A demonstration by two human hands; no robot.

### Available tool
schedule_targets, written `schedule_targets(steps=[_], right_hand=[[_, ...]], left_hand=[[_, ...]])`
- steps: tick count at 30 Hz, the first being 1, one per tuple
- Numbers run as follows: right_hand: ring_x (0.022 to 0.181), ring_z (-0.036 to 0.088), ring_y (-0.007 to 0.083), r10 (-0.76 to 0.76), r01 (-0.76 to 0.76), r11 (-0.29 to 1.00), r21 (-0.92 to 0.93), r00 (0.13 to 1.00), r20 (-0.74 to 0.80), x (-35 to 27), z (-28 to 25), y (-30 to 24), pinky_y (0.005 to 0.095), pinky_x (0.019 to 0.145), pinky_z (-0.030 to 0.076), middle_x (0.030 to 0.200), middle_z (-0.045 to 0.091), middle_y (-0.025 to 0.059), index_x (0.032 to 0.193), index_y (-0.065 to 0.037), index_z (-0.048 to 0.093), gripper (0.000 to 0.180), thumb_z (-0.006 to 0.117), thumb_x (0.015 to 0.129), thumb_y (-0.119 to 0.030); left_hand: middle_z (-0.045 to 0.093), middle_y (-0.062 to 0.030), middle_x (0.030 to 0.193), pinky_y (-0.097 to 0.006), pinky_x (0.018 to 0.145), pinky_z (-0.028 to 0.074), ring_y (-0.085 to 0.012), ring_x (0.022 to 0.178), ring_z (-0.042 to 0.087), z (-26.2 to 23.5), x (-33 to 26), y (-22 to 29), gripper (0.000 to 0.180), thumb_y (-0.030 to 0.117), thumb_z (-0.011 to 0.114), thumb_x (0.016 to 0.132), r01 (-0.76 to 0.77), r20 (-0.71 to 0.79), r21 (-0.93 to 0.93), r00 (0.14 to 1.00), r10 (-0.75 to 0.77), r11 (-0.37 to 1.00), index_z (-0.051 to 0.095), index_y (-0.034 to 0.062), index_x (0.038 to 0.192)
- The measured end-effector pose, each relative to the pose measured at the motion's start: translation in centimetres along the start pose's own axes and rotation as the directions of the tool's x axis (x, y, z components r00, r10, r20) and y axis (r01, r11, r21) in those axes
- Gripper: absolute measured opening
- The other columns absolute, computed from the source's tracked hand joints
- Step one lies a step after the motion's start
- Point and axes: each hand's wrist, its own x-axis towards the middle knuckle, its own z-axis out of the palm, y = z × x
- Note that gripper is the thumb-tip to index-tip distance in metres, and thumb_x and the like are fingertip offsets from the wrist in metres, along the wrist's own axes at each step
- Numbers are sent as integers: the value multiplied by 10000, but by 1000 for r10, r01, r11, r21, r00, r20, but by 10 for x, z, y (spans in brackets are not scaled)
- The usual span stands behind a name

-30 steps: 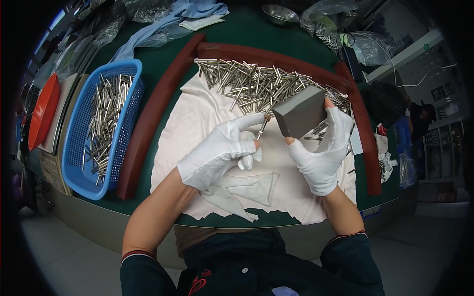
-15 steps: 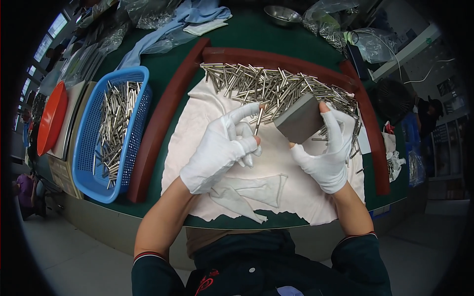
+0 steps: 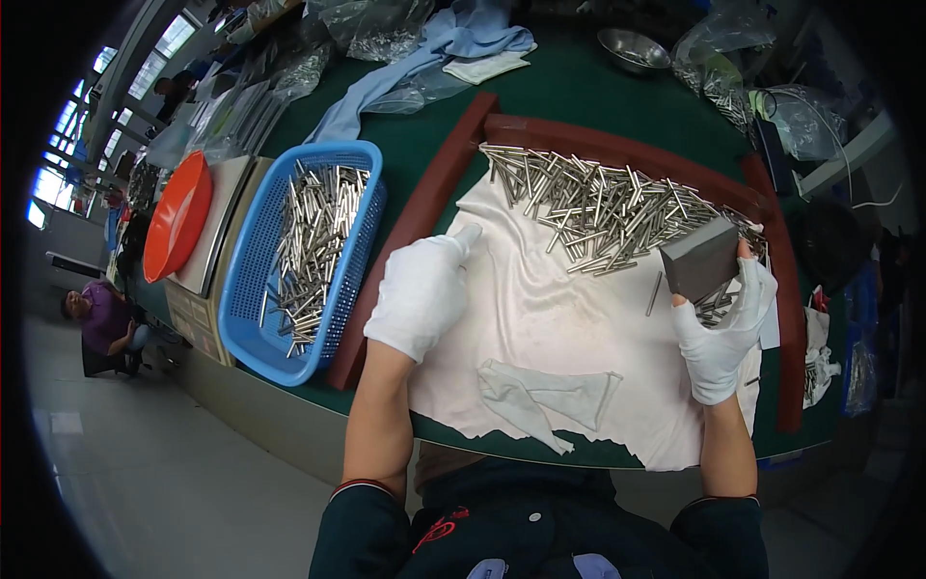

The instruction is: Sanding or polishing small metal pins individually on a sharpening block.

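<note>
My right hand (image 3: 725, 333), in a white glove with bare fingertips, grips a dark grey rectangular block (image 3: 698, 259) by its edges between thumb and fingers. The block is tilted above the right part of a heap of thin metal pins (image 3: 612, 207). Over the left part of the pale cloth (image 3: 550, 318), near the wooden frame, my left hand (image 3: 420, 297) is closed in its white glove. Its back faces up and hides the fingers, so whatever they hold does not show. A single pin (image 3: 654, 293) lies on the cloth beside the block.
A blue plastic basket (image 3: 231, 289) holding many pins stands left of the dark red wooden frame (image 3: 424, 217). An orange tray (image 3: 178, 217) lies beyond it. A white cloth strip (image 3: 559, 391) rests near the front edge. A metal bowl (image 3: 634, 50) sits at the back.
My left hand has moved left toward the basket and turned back-up; the pin it held is now out of sight. My right hand still holds the block. The whole view has shifted.
</note>
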Motion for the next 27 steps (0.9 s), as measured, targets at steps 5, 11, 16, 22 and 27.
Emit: schedule_targets(steps=[5,11,16,22,27], right_hand=[[1094,454,284,6,-5,997,-79,1000,4,2,-10,1,355,976,347,1169,450,144,1335,-1,403,825,746,586,-62],[1133,439,303,-9,10,994,-107,1000,5,1,-15,8,390,1002,344,1295,418,172,1331,-1,383,799,741,620,-69],[1166,441,272,-13,12,1000,-26,999,-43,0,-13,5,363,1021,339,1325,431,134,1325,14,396,713,676,669,11],[1171,432,283,-55,53,996,-75,998,-21,1,-19,7,396,1010,350,1280,425,148,1346,33,358,768,756,710,-134],[1187,446,269,-19,18,1000,-14,999,-46,3,-18,5,380,1054,322,1288,453,141,1322,35,396,663,710,744,-51]], left_hand=[[623,-138,769,-381,614,490,-320,673,615,-6,2,7,469,-2,572,740,-144,-410,-31,904,119,989,567,73,1203],[623,-134,788,-403,651,496,-314,704,617,0,4,0,278,22,544,735,-79,-225,-16,972,73,997,659,61,985],[626,-117,783,-376,601,495,-304,674,614,4,-5,-9,220,25,537,751,1,-6,172,1000,0,985,663,65,927],[595,-50,699,-325,500,449,-233,572,588,-53,-50,4,188,-4,652,712,-49,-496,153,860,119,987,633,103,865],[613,-116,749,-365,619,488,-311,687,611,-82,-102,-44,103,1,621,748,353,-529,79,807,-261,932,653,52,832]])
